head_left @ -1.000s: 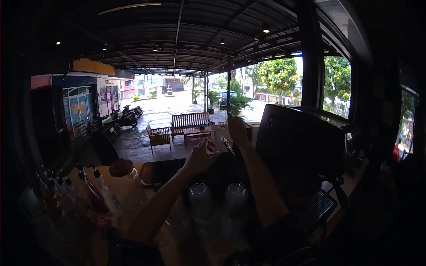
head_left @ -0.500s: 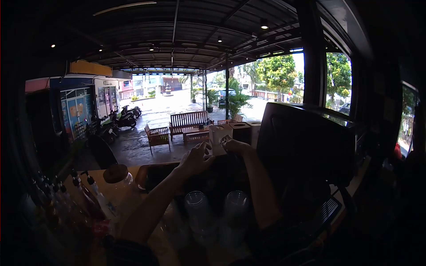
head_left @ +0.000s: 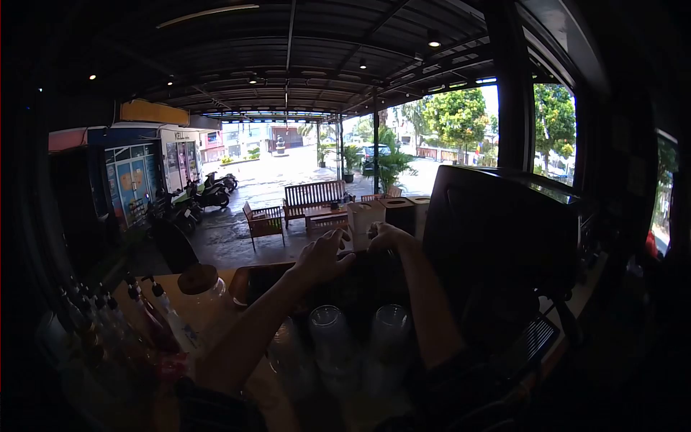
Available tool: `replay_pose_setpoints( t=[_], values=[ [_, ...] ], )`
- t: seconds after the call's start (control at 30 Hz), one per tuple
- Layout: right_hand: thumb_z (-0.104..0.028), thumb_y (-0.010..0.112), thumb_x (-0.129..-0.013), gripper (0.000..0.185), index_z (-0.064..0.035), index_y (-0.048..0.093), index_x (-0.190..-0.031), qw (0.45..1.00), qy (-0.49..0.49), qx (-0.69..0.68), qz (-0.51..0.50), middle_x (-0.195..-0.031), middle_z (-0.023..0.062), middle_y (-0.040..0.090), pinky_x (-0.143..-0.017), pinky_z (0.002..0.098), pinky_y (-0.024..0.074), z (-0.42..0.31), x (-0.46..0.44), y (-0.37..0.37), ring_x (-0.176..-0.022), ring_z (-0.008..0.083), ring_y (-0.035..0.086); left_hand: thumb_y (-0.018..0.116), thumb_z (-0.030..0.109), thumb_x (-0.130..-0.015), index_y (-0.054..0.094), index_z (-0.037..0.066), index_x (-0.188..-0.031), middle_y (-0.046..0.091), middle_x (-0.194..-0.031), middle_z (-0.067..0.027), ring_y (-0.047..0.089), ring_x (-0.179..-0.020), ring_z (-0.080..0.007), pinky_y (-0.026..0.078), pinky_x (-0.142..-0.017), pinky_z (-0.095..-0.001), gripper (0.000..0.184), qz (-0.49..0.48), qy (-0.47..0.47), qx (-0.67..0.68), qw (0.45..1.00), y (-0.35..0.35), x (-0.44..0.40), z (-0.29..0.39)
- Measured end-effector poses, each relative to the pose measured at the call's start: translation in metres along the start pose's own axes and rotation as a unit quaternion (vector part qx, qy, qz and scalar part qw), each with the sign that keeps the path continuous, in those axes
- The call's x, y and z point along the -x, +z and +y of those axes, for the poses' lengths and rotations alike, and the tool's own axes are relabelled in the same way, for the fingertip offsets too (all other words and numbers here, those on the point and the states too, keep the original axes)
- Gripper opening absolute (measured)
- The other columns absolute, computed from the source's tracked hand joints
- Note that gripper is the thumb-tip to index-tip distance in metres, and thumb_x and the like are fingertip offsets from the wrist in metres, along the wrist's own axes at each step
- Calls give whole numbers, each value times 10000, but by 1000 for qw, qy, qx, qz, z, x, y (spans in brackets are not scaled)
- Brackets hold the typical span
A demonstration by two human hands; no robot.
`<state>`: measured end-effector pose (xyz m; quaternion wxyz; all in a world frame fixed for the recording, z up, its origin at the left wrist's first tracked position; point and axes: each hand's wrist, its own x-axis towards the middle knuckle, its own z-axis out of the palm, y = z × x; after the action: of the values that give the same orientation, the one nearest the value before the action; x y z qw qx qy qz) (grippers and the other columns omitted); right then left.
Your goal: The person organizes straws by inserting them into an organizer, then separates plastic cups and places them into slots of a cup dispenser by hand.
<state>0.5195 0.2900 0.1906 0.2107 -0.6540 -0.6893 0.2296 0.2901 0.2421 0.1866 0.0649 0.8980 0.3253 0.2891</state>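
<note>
My left hand is raised over the far part of the counter, its fingers spread and nothing visible between them. Just to its right, my right hand is curled with the fingers bent down; what it holds, if anything, is too dark and small to name. Both hands are in front of a pale box and a dark box with a round opening on top. Below my forearms stand stacks of clear cups, one in the middle and one to its right.
Pump bottles line the counter's left side, near a jar with a brown lid. A large dark machine stands at the right. Beyond the counter are a wooden bench, a chair and parked motorcycles.
My right hand has come down from its raised position, and the shiny metal object seen by it earlier no longer shows clearly. My left hand has stayed nearly in place, fingers still spread.
</note>
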Motion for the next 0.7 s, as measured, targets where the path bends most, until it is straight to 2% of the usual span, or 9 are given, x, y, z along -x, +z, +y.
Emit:
replay_pose_setpoints(
  t=[0.07, 0.1, 0.3, 0.37, 0.47, 0.53, 0.6, 0.67, 0.7],
  values=[
    [-422, 833, -486, 1187, 6, 178, -1379, 1000, 20, 7, 4, -1358, 217, 361, -1001, 383, 365, -3, 5, -2, -1250, 330, 378, 616, 337, -777, 451, 53, -1133, 579, -1025, -119, 601, -905, -237, 474, -756, -366, 485, 21, 14, -10, 1000, 3, 2, -4],
    [-422, 833, -486, 1187, 6, 178, -1379, 1000, 20, 7, 2, -1358, 217, 361, -1001, 383, 365, -7, 7, -1, -1250, 330, 378, 628, 312, -783, 452, 58, -1117, 585, -984, -115, 623, -822, -221, 481, -687, -352, 455, 42, 29, -21, 998, 5, 2, -8],
    [-679, 751, -453, 1380, -18, 8, -1409, 983, -18, -4, 184, -1447, 244, 129, -1067, 417, 258, -23, 25, 12, -1340, 366, 161, 591, 336, -803, 440, 16, -1174, 535, -1083, -148, 563, -976, -287, 450, -788, -412, 513, 121, 106, -231, 960, -7, 21, 1],
    [-835, 626, -391, 1488, -28, -123, -1392, 990, -9, 2, 137, -1457, 246, -53, -1097, 439, 164, -26, 28, 8, -1355, 380, -15, 582, 361, -798, 439, -11, -1187, 535, -1087, -156, 561, -980, -306, 436, -814, -445, 557, 112, 101, -226, 962, -13, 30, 5],
    [-821, 613, -459, 1400, 11, -6, -1401, 988, -36, 35, 147, -1450, 270, -5, -1095, 441, 156, -43, 38, 9, -1356, 381, 22, 582, 352, -798, 466, -5, -1160, 537, -1080, -172, 558, -974, -320, 440, -797, -449, 522, 181, 157, -244, 940, -20, 45, 1],
    [-784, 612, -529, 1297, 28, 88, -1395, 980, -107, 49, 160, -1428, 307, 85, -1082, 459, 184, -54, 44, 12, -1344, 407, 86, 575, 355, -798, 443, 6, -1186, 522, -1119, -166, 554, -987, -299, 439, -789, -432, 538, 177, 159, -241, 941, -33, 59, 5],
    [-756, 611, -568, 1239, 33, 119, -1387, 978, -109, 65, 163, -1415, 316, 123, -1070, 471, 205, -77, 67, 18, -1328, 427, 131, 569, 357, -798, 421, 17, -1212, 508, -1158, -160, 551, -999, -278, 437, -782, -414, 556, 171, 164, -239, 942, -49, 77, 13],
    [-641, 608, -686, 1031, 48, 218, -1347, 959, -146, 112, 216, -1369, 336, 232, -1034, 497, 264, -100, 94, 35, -1274, 468, 251, 584, 318, -799, 487, 37, -1102, 543, -1064, -142, 561, -962, -296, 426, -801, -436, 425, 150, 132, -211, 957, -69, 102, 30],
    [-641, 608, -686, 1031, 48, 218, -1347, 961, -143, 108, 211, -1369, 336, 232, -1034, 497, 264, -111, 107, 45, -1274, 468, 251, 584, 318, -799, 487, 37, -1102, 543, -1064, -142, 561, -962, -296, 426, -801, -436, 425, 144, 130, -209, 958, -75, 114, 32]
  ],
)
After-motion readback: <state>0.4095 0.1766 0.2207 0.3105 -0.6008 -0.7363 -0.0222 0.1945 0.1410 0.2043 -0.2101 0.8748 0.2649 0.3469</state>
